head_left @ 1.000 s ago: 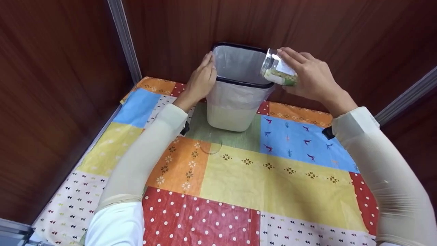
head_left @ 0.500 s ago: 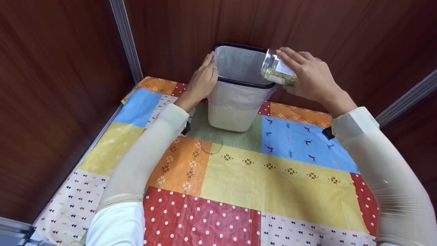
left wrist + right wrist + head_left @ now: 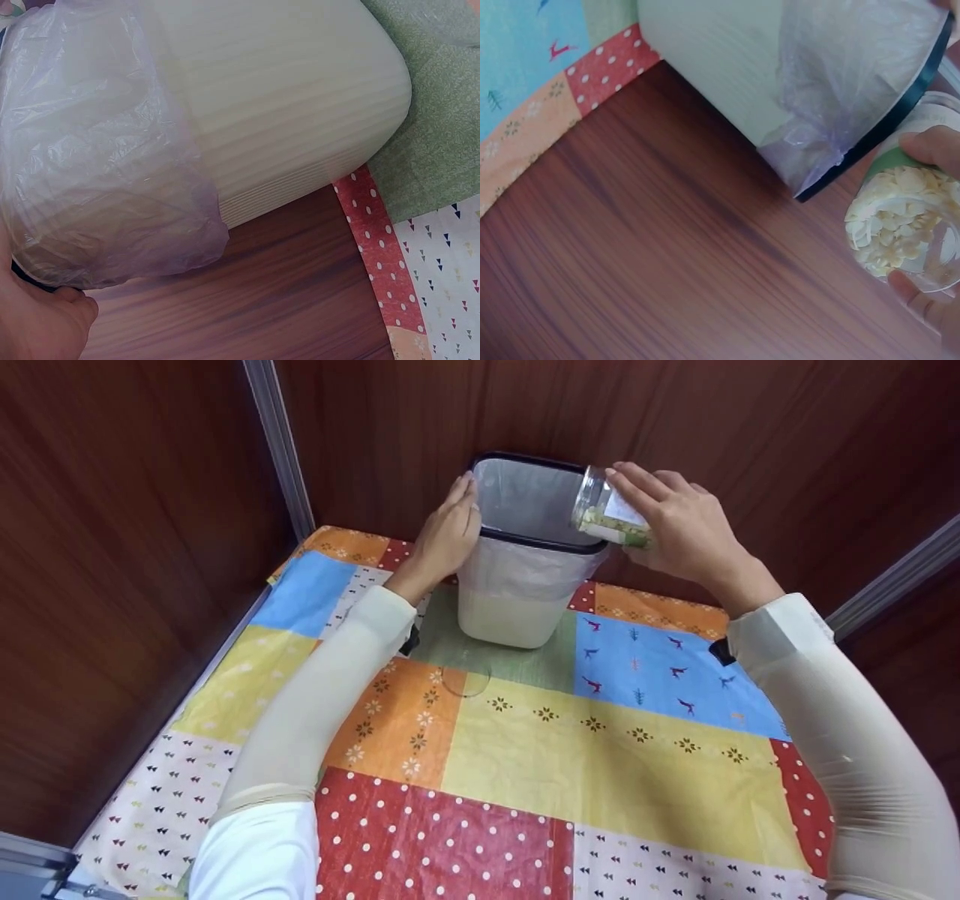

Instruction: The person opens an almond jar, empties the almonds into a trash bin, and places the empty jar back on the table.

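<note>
A pale trash bin (image 3: 510, 619) with a black rim and a translucent liner bag (image 3: 525, 570) stands upright against the back panel. My left hand (image 3: 448, 532) grips its rim at the left side; in the left wrist view the dark rim runs into that hand (image 3: 45, 322). My right hand (image 3: 686, 529) holds a clear labelled jar (image 3: 611, 514), tipped on its side with its mouth at the bin's right rim. Beige flat flakes (image 3: 896, 225) show through the jar's base in the right wrist view, lying along its lower side.
A clear round disc (image 3: 466, 682), like a lid, lies on the patchwork tablecloth (image 3: 525, 757) in front of the bin. Dark wood panels (image 3: 142, 547) close in the left, back and right, with metal posts (image 3: 279, 442) at the corners.
Both hands, the bin and the tipped jar hold nearly the same places. The band of flakes inside the jar looks slightly thinner than a second ago.
</note>
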### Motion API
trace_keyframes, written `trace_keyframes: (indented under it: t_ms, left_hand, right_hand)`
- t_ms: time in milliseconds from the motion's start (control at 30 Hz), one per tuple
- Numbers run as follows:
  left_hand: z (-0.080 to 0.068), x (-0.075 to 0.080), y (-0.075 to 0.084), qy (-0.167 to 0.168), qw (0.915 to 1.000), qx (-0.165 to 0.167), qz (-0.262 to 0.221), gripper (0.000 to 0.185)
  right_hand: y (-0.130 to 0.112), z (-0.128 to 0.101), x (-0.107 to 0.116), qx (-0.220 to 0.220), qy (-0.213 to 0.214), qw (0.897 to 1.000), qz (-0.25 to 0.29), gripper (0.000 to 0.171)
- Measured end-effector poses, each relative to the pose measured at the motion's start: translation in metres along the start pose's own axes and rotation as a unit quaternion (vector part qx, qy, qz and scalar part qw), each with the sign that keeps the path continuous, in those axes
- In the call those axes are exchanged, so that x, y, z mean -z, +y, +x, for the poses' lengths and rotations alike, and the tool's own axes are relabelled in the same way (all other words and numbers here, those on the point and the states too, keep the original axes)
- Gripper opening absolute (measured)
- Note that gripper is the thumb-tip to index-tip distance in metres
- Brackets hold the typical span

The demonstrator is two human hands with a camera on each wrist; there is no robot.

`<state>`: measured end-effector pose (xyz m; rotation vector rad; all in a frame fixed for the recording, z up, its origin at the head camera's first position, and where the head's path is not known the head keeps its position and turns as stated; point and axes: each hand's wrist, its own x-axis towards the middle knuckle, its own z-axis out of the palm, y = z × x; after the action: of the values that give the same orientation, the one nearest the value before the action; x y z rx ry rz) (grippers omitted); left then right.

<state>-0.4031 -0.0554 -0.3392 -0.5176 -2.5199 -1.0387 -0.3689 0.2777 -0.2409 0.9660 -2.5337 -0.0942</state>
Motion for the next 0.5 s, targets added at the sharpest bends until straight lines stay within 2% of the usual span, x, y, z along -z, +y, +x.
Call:
trace_keyframes:
  t_ms: [500]
  left_hand:
    - [0.0014, 0.002, -0.0007, -0.002, 0.9999, 0.009, 0.01, 0.055]
  right_hand:
    - [-0.0013, 0.0026, -0.005, 0.013, 0.01, 1.0, -0.016, 0.106]
